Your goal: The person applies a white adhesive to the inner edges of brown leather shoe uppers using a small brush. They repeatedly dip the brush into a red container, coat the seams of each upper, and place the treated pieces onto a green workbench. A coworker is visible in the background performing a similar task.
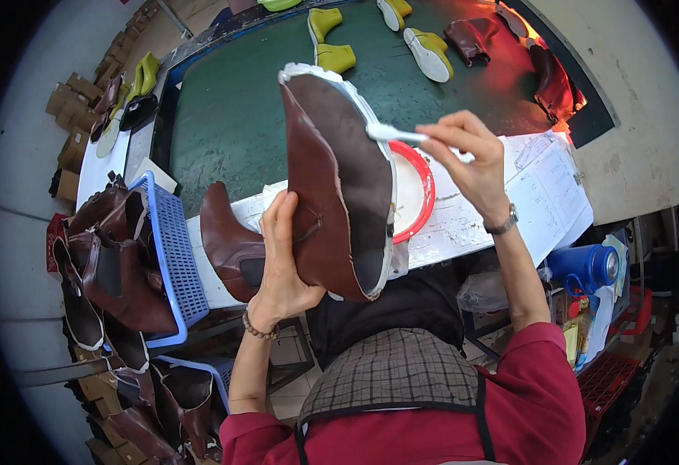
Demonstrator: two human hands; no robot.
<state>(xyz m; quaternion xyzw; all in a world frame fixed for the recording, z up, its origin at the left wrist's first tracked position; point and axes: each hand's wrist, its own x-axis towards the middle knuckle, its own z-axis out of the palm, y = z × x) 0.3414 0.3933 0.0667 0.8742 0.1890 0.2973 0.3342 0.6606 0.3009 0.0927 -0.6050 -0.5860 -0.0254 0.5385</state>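
Note:
My left hand (pixel 281 267) is closed on a brown leather boot (pixel 308 225), held up with its dark, sole-less underside facing me. White paste lines the edge of that underside, thickest at the top. In my right hand (pixel 467 159) is a white brush (pixel 392 135), gripped by its handle, its coated head touching the boot's right edge. Partly hidden behind the boot, a red-rimmed tub (pixel 431 190) of white paste stands on the white bench (pixel 463 221). Another brown boot (pixel 221 232) rests on the bench beside my left hand.
A blue basket (pixel 180 256) full of brown boots stands at the left. Across the bench, a green conveyor belt (pixel 238 116) carries yellow shoes (pixel 331 58) and brown boots (pixel 552 81) near a red glow. Papers (pixel 545 198) and a blue flask (pixel 583 267) are on the right.

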